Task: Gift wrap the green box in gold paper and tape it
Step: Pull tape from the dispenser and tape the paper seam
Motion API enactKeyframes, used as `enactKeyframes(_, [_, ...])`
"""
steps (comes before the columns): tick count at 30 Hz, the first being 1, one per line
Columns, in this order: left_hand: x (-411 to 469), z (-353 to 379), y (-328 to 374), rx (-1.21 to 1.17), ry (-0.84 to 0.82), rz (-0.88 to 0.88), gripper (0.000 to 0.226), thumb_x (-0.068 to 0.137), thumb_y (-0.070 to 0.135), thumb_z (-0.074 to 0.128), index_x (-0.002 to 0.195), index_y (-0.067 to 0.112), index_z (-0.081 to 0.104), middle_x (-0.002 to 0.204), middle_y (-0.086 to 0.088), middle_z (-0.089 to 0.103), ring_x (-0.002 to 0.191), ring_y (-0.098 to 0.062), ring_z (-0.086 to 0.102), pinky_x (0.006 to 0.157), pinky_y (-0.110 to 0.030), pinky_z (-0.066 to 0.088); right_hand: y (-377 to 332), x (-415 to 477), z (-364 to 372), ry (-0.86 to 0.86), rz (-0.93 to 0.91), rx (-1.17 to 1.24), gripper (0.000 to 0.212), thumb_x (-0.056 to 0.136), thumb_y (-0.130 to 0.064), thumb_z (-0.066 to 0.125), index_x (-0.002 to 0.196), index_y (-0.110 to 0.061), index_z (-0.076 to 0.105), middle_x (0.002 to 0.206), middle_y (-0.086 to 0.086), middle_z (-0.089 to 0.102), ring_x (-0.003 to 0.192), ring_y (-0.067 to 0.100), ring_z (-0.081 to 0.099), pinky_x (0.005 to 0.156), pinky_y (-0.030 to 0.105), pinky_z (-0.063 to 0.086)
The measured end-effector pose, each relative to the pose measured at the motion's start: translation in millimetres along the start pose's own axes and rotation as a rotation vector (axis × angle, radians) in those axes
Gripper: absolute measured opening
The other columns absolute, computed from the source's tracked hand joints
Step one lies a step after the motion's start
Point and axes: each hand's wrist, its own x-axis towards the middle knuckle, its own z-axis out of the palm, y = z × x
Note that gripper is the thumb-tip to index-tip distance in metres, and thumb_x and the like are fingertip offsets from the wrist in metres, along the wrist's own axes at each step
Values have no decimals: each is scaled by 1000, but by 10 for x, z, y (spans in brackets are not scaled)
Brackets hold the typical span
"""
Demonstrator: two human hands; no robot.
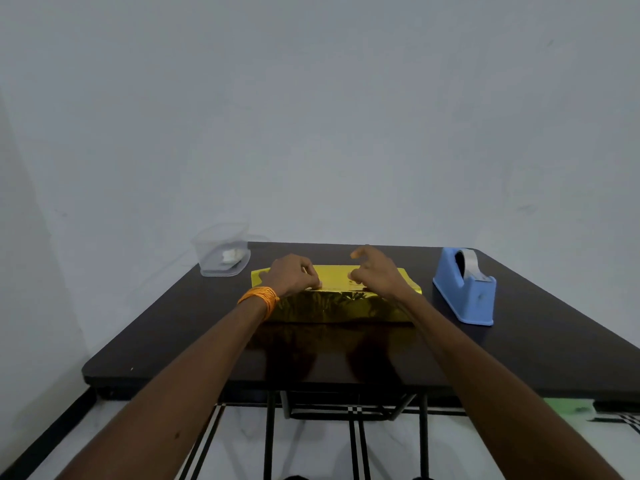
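Box (332,308) sits mid-surface, toward the far half, long side facing us. Gold paper (334,277) covers the top and front; no green shows.

Left hand (292,273) is on the top near the front edge, with its fingers (311,273) bent and their tips down on the paper. We cannot tell whether they pinch a fold or only press. Right hand (375,271) is over the top's middle, fingers (363,252) loose and spread, thumb tip on the paper, gripping nothing we can see. No tape strip is clear to us at this size.

Step, as we judge it: holding the top seam shut for taping, or rubbing tape down.
- Keep the left hand's weight on the overlap so the foil does not spring open.
- Pull the paper taut against the front top edge before sticking; the front face looks crinkled.
- Rub outward along the seam from the middle.

Edges and room:
- Dispenser (464,289) stands near the box's right end, an easy reach for the right hand.
- Clear tub (223,251) is at the far left corner, apart from the box.
- Surface (346,355) on our side of the box is bare and glossy, which gives room to turn the box for the ends.
- Both box ends sit well inside the surface edges.
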Motion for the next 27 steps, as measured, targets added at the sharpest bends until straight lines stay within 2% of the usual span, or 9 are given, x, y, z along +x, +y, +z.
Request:
enactKeyframes(3, [-61, -38, 108, 251, 68, 43, 19, 74, 49, 73, 86, 34, 69, 102, 8, 64, 104, -20, 55, 97, -52, 39, 56, -130, -198, 112, -20, 119, 28, 93, -18, 65, 119, -18, 55, 82, 5, 69, 69, 6, 61, 59, 19, 44])
enactKeyframes(8, [-148, 10, 462, 482, 268, 171, 21, 73, 33, 74, 93, 28, 70, 97, 6, 65, 103, -21, 53, 86, -40, 39, 240, -218, -720, 398, 8, 9, 8, 90, -19, 66, 94, -13, 71, 86, 2, 69, 74, 12, 61, 63, 24, 43])
enactKeyframes(11, [-117, 163, 809, 277, 282, 262, 10, 76, 27, 69, 86, 25, 71, 90, 7, 69, 92, -18, 60, 82, -37, 45, 433, -283, -1085, 511, 83, -111, 17, 89, -17, 65, 78, -6, 72, 75, -1, 68, 73, 15, 63, 66, 26, 43])
enactKeyframes(13, [-109, 338, 1083, 62, 210, 318, 6, 79, 22, 68, 82, 20, 73, 84, 4, 72, 83, -16, 64, 77, -35, 54, 623, -346, -1305, 566, 192, -148, 24, 88, -15, 63, 70, 2, 65, 65, 9, 65, 58, 19, 57, 58, 24, 39])
enactKeyframes(15, [-97, 541, 1355, -59, 131, 359, 7, 82, 17, 69, 82, 14, 75, 83, 0, 73, 79, -12, 65, 69, -28, 53, 807, -431, -1473, 624, 285, -149, 25, 84, -14, 63, 66, 3, 59, 63, 19, 59, 53, 27, 50, 57, 26, 37])
enactKeyframes(17, [-71, 767, 1589, -87, 68, 394, 7, 82, 17, 71, 83, 13, 76, 85, 0, 74, 78, -10, 64, 66, -22, 47, 967, -528, -1574, 631, 344, -109, 31, 84, -14, 65, 58, -8, 48, 56, 11, 47, 53, 23, 41, 55, 28, 34])
enactKeyframes(19, [-7, 1013, 1777, -86, 12, 402, 11, 80, 21, 74, 87, 12, 76, 87, -2, 74, 81, -15, 66, 71, -28, 51, 1091, -595, -1623, 577, 400, 14, 37, 86, -17, 67, 58, -14, 42, 57, 7, 40, 58, 19, 36, 54, 29, 30])
enactKeyframes(22, [94, 1322, 1973, -77, -71, 382, 28, 77, 30, 77, 95, 8, 73, 93, -7, 72, 86, -23, 67, 79, -39, 55, 1164, -598, -1642, 443, 495, 191, 26, 89, -27, 66, 76, -9, 53, 71, 11, 45, 63, 20, 38, 55, 29, 30])
enactKeyframes(27, [233, 1590, 2150, -57, -101, 363, 43, 76, 42, 80, 97, 6, 70, 92, -12, 70, 86, -27, 65, 71, -38, 48, 1190, -461, -1648, 315, 573, 330, 18, 93, -22, 64, 81, -9, 63, 79, 10, 50, 57, 14, 35, 49, 25, 27])
